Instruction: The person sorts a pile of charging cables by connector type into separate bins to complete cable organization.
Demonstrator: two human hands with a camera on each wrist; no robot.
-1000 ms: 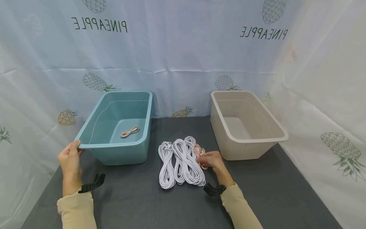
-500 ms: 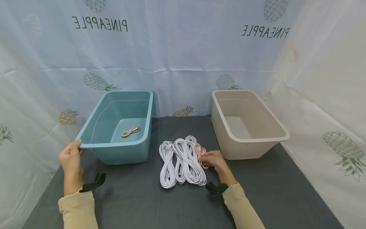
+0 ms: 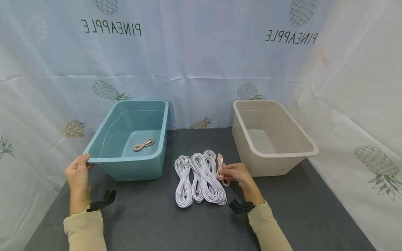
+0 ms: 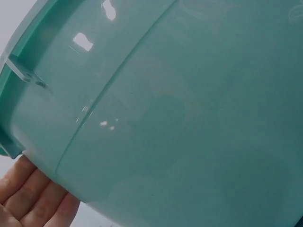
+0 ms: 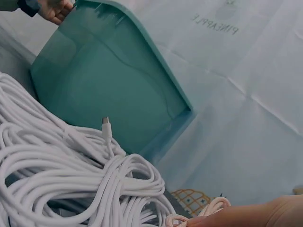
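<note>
At the near left corner of the teal bin (image 3: 132,170), my left hand (image 3: 77,174) grips the rim. In the left wrist view its fingers (image 4: 38,198) lie against the bin's outer side. My right hand (image 3: 237,173) pinches a coiled pink charging cable (image 3: 220,161), whose plug end points up and away. Another pink cable (image 3: 226,182) lies partly hidden under that hand. Just to its left are several bundled white charging cables (image 3: 207,181), one plug of which sticks up in the right wrist view. A tan-pink cable bundle (image 3: 143,144) lies on the teal bin's floor.
A beige bin (image 3: 263,165) stands at the back right, close beyond my right hand. Both bins stand on a dark tabletop (image 3: 176,230). Behind them hangs a pale curtain (image 3: 201,101) printed with pineapples.
My right hand has raised the pink cable slightly off the pile and moved a little to the right, so its plug end now stands higher. My left hand keeps its grip on the rim.
</note>
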